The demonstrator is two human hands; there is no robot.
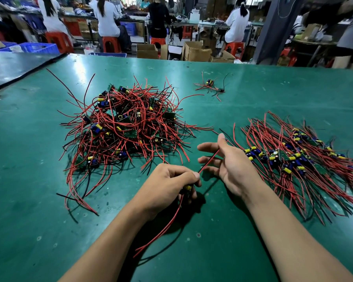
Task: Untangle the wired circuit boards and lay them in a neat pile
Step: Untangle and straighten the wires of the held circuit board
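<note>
A tangled heap of wired circuit boards (126, 127), with red and black leads and blue and yellow parts, lies at the table's centre left. To the right lies a combed-out pile (298, 159) with its wires running one way. My left hand (171, 184) grips one small board (187, 187) near the table's front centre; its red and black wires trail down toward me. My right hand (226, 159) is spread beside it, and a red wire (209, 160) from that board runs up across its palm and under the thumb.
Two or three loose boards (210, 86) lie apart at the far centre of the green table (192, 241). A dark mat (14, 66) covers the far left corner. Beyond the table, people sit on red stools among cardboard boxes and blue crates.
</note>
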